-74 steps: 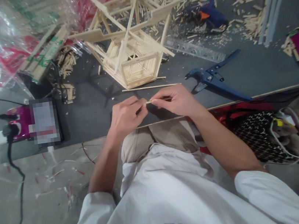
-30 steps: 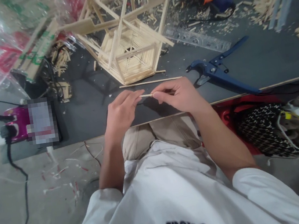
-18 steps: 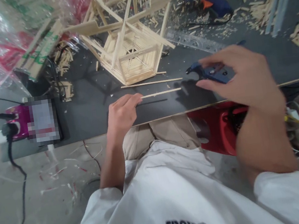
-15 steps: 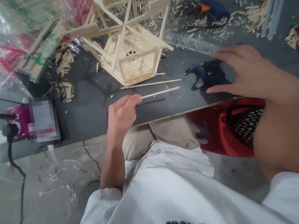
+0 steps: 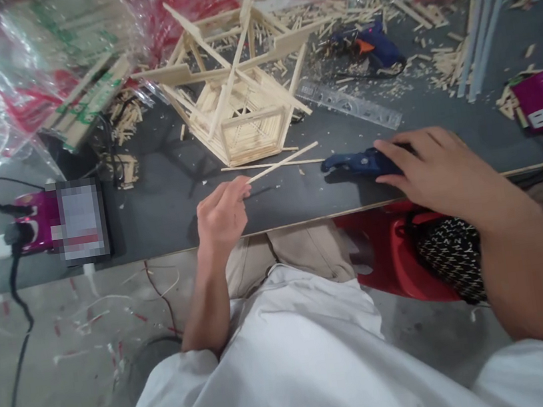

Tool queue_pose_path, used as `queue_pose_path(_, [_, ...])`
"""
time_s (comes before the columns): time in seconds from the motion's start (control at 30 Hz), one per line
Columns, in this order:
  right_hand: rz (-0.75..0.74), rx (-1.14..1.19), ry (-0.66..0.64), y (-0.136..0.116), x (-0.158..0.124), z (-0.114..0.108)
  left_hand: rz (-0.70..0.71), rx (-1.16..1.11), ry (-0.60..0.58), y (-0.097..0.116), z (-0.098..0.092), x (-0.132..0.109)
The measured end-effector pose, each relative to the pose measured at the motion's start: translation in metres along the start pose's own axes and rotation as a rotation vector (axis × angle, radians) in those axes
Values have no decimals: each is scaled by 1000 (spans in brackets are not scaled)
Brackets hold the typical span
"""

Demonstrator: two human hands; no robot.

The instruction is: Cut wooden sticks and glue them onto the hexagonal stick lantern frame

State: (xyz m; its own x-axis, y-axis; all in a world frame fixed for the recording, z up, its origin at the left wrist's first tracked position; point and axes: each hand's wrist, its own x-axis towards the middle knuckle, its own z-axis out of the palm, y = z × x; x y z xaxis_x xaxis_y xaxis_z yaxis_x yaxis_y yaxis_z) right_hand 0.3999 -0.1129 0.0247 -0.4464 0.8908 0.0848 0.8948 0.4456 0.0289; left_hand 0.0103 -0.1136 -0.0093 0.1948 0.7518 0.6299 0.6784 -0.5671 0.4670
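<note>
My left hand (image 5: 223,216) is closed, pinching one end of a thin wooden stick (image 5: 286,162) that slants up to the right, above the table. A second thin stick (image 5: 241,167) lies on the table behind it, and the held stick crosses over it in view. My right hand (image 5: 428,164) has its fingers around the handle of a dark blue hand cutter (image 5: 354,163), whose hooked jaw end points left. Part of the handle is hidden by the fingers. Behind both hands stands a many-sided frame of glued wooden sticks (image 5: 257,139), with long sticks crossing over its top.
A clear ruler (image 5: 353,104) and a blue glue gun (image 5: 381,45) lie behind the cutter. Glue sticks (image 5: 482,46) and wood scraps are at the right. A phone (image 5: 80,220) and purple power strip (image 5: 39,219) sit left. The table's front edge (image 5: 294,222) runs before me.
My right hand has closed on the hand cutter, which has turned and shifted left. The stick in my left hand has tilted, its far end rising. The view has shifted slightly.
</note>
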Motion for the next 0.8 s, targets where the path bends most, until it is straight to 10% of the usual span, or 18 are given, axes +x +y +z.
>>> queue_pose_path(0.37, [133, 625, -185, -93, 12, -26, -69, -3, 43, 26, 8, -7])
queue_pose_path(0.8, [178, 889, -225, -143, 20, -33, -88, 57, 65, 36, -3, -7])
